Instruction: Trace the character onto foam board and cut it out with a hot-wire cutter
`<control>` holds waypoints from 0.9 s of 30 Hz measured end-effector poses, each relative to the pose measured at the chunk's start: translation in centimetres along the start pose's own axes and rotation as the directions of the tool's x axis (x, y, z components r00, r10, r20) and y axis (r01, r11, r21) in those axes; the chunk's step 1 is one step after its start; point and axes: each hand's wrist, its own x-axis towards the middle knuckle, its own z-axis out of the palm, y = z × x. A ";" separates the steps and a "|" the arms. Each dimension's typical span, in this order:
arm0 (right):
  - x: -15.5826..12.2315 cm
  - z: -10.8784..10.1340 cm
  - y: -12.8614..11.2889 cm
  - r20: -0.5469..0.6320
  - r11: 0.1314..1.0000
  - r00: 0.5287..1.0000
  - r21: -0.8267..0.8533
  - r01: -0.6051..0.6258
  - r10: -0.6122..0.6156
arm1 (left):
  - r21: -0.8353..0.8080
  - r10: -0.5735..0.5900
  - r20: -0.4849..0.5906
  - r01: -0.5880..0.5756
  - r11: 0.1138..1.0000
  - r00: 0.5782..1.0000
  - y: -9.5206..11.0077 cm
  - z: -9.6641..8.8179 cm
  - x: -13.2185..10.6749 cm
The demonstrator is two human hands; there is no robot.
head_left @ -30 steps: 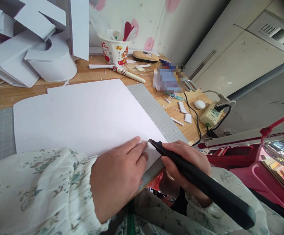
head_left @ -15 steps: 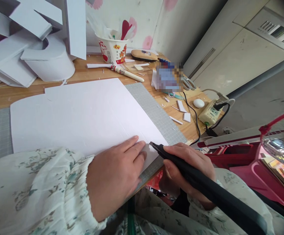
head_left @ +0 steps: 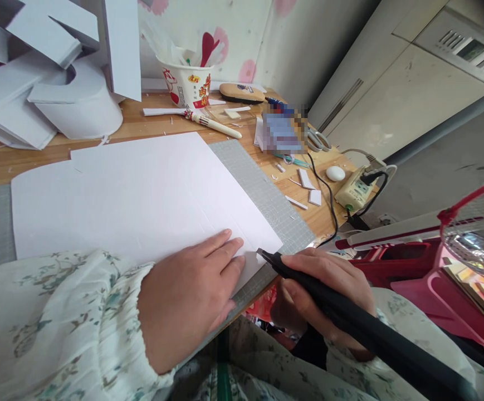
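Note:
A large white board sheet [head_left: 133, 195] lies on a grey cutting mat [head_left: 262, 178]. My left hand [head_left: 191, 289] rests flat on the sheet's near side, fingers stretched out. Faint straight lines run across the sheet near those fingers. Wrapped in my right hand [head_left: 329, 289] is a long black craft knife [head_left: 350, 317], its handle reaching down to the lower right. The metal tip is over the sheet's right corner, just right of my left fingertips. Whether the blade touches the surface, I cannot tell.
White board shapes [head_left: 78, 100] are stacked at the back left. Behind the mat stand a paper cup [head_left: 189, 86] of tools and a pen [head_left: 216, 125]. White scraps [head_left: 314, 197], a black cable [head_left: 327, 189] and a power strip [head_left: 356, 189] lie right. A fan [head_left: 479, 228] stands beyond the table.
The knife tip has shifted slightly right and toward me over the sheet. My left hand stays flat in nearly the same place. The whole view has shifted a little.

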 end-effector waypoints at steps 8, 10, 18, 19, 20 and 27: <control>-0.2 -0.6 0.0 0.011 1.000 1.000 0.011 0.003 -0.003 | -0.037 -0.020 -0.047 0.018 0.999 0.999 0.0 0.2 -0.1; -0.2 -0.8 -0.1 0.007 1.000 1.000 -0.007 0.000 0.000 | -0.047 -0.015 -0.058 0.012 0.999 0.998 -0.1 0.1 -0.1; -1.6 -1.4 0.2 -0.222 0.992 0.967 0.021 -0.126 0.127 | 0.001 -0.007 -0.026 0.007 1.000 1.000 0.3 0.6 -0.2; -1.6 -1.0 0.3 -0.244 0.986 0.955 0.072 -0.153 0.166 | 0.003 -0.018 -0.028 0.018 1.000 0.999 0.4 0.7 -0.3; -1.5 -0.6 0.3 -0.255 0.979 0.947 0.117 -0.168 0.193 | 0.005 -0.036 -0.042 0.036 0.999 0.998 0.5 0.9 -0.3; 1.3 2.6 0.2 -0.245 0.942 0.927 0.250 -0.223 0.285 | -0.041 -0.041 0.006 0.041 0.998 0.999 0.5 1.2 -0.7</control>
